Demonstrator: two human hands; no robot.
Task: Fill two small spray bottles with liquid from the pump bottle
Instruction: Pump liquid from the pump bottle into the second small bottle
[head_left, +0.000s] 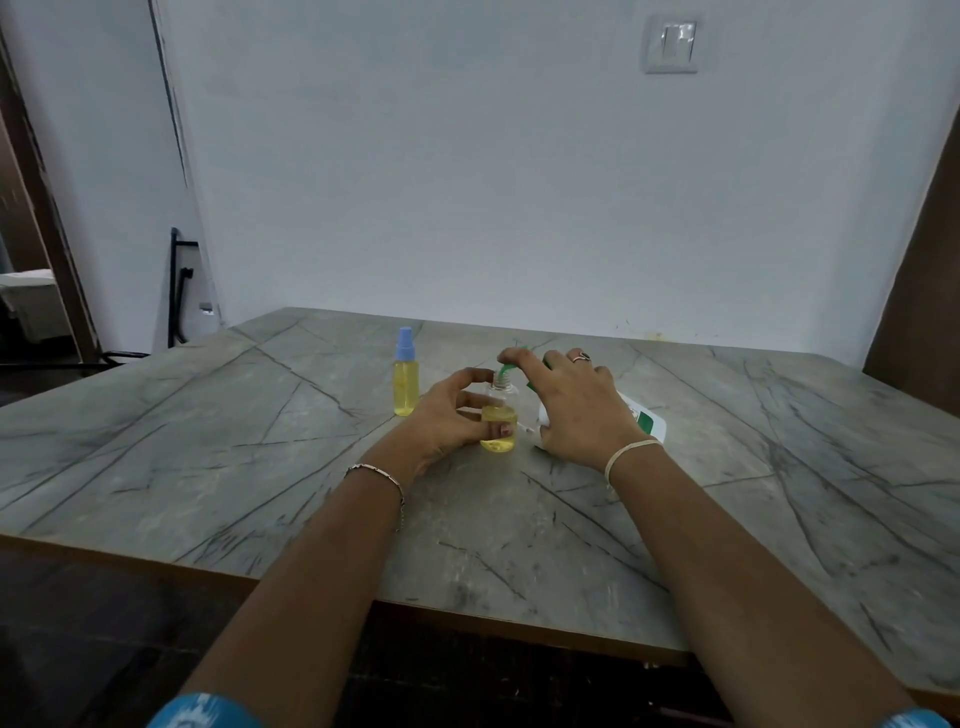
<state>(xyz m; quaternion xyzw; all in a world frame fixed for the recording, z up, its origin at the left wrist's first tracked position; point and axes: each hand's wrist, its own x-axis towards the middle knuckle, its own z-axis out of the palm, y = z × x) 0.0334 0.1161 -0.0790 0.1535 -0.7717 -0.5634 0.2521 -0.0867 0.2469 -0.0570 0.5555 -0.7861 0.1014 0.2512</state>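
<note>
My left hand (447, 423) curls round the uncapped spray bottle (500, 418) on the surface (260, 467). My right hand (574, 410) clasps the tilted pump bottle (647, 420), fingers (514, 357) over its green spout (505, 371).

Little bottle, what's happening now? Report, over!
Left hand grips open small bottle, roughly half full. Right hand grips tilted pump bottle, green nozzle over the open neck. Capped spray bottle full, standing apart. Nothing in the way.
</note>
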